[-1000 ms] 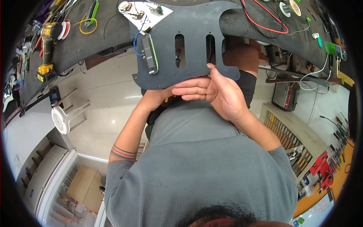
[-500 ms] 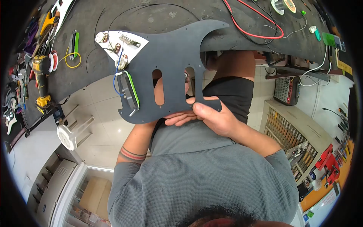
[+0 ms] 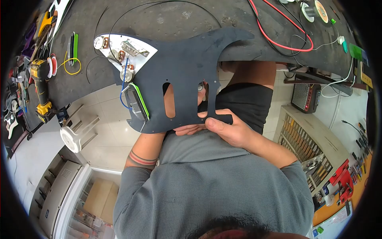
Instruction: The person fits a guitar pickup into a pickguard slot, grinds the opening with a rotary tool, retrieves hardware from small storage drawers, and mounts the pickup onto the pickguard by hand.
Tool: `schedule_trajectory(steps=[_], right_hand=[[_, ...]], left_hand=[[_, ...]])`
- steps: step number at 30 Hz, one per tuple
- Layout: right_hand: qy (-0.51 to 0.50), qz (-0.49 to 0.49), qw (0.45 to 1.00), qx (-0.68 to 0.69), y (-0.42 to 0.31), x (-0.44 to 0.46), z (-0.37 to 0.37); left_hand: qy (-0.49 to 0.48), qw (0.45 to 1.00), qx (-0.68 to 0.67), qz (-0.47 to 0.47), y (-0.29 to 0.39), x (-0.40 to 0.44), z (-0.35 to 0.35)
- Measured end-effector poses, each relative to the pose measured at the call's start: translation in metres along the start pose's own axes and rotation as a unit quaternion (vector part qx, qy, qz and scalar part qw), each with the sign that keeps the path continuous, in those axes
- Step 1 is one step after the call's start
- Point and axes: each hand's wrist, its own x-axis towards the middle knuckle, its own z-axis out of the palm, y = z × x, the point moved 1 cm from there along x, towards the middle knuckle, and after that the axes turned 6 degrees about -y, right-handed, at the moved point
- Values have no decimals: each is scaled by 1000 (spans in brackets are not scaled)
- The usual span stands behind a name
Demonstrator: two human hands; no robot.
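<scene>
A black guitar pickguard [image 3: 183, 63] lies with its wired underside up, reaching from the bench edge over my lap. My right hand [image 3: 232, 129] grips its near right edge, thumb on top and fingers underneath. My left hand [image 3: 170, 105] is behind the pickguard, mostly hidden, with skin showing through the slots. Through the right slot, fingers close around a small round metallic piece [image 3: 200, 87] I cannot make out. A pickup with green edging [image 3: 137, 102] sits in the left slot. Potentiometers [image 3: 126, 74] and a selector switch [image 3: 135, 48] are mounted on a shiny triangular patch.
On the dark workbench [image 3: 175, 18] lie a yellow drill [image 3: 39, 85], another green-edged pickup [image 3: 73, 48], a red cable [image 3: 278, 42] and a solder spool [image 3: 316, 12]. A white stool [image 3: 71, 139] stands left; a drawer cabinet [image 3: 314, 139] and an amplifier [image 3: 305, 96] are at right.
The pickguard and my right hand sit slightly lower in the view, and the bench items have shifted with the camera. My right hand keeps its grip on the edge.
</scene>
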Motion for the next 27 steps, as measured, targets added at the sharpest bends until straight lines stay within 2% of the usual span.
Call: schedule_trajectory(steps=[4,11,17,20,27], right_hand=[[-12,-2,1000,17,-1,5,1],[-11,3,1000,7,0,5,0],[-49,-21,998,20,-11,9,7],[-53,-24,998,23,-13,10,9],[-57,-22,998,20,-12,10,8]], left_hand=[[21,999,-17,18,-20,-1,13],[-14,999,26,-18,-24,1,16],[-9,1000,-24,-2,-26,7,14],[13,1000,7,17,-35,5,21],[-14,993,110,40,-42,4,21]])
